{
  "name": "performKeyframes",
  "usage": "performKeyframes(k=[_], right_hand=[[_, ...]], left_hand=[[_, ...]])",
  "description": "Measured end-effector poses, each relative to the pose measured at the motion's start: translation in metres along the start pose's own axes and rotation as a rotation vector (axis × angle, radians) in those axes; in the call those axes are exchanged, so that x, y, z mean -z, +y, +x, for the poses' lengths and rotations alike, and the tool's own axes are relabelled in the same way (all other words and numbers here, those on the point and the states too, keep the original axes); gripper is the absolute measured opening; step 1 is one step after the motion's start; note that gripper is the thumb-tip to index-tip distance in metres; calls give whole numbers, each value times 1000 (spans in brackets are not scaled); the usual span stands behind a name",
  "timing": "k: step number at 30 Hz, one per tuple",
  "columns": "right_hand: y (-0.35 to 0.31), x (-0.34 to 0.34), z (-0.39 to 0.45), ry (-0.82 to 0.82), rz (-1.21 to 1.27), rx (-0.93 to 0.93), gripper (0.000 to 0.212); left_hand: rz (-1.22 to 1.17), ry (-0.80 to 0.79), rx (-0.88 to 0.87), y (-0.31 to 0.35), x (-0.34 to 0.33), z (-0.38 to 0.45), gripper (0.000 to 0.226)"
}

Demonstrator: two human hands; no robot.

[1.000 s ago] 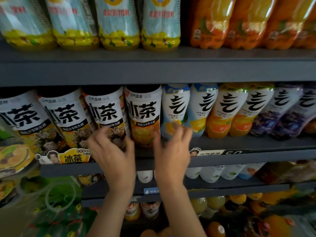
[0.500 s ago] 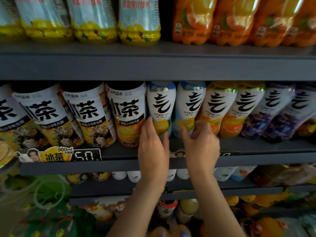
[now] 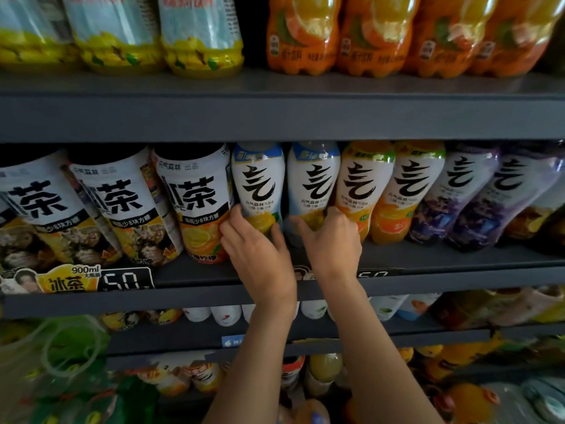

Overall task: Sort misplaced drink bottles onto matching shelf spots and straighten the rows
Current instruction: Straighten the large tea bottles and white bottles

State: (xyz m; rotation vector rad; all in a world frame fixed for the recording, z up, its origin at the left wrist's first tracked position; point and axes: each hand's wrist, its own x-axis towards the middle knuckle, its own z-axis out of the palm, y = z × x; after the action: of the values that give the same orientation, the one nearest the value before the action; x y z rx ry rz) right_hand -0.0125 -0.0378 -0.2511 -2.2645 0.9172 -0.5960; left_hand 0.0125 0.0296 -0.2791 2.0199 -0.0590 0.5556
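On the middle shelf stand two blue-topped white bottles side by side. My left hand grips the base of the left blue-topped bottle, thumb and fingers around it. My right hand grips the base of the right blue-topped bottle. Left of them stand large white-labelled iced tea bottles. To the right come two orange-topped bottles and then purple ones. All stand upright in one row.
The upper shelf carries yellow-bottomed bottles on the left and orange bottles on the right. Price tags sit on the middle shelf's front edge. Lower shelves hold smaller bottles.
Both hands have shifted right along the row, from the iced tea bottles to the two blue-topped bottles, and have closed round their bases. The view has moved right too.
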Motion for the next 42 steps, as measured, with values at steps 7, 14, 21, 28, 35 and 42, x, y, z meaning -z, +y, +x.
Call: performKeyframes(k=[7, 14, 21, 28, 35, 42], right_hand=[[6, 4, 6, -75, -33, 90, 44], [51, 63, -6, 292, 134, 112, 24], [85, 88, 36, 146, -5, -9, 45], [81, 90, 50, 17, 24, -35, 49], [98, 96, 64, -100, 90, 105, 46], [100, 94, 59, -104, 63, 62, 54]], left_hand=[[-100, 26, -51, -1, 5, -10, 46], [-99, -226, -329, 41, -18, -47, 38], [-115, -318, 35, 74, -57, -62, 61], [50, -216, 42, 77, -68, -58, 62], [104, -143, 93, 80, -73, -61, 61], [171, -168, 66, 77, -70, -59, 64]])
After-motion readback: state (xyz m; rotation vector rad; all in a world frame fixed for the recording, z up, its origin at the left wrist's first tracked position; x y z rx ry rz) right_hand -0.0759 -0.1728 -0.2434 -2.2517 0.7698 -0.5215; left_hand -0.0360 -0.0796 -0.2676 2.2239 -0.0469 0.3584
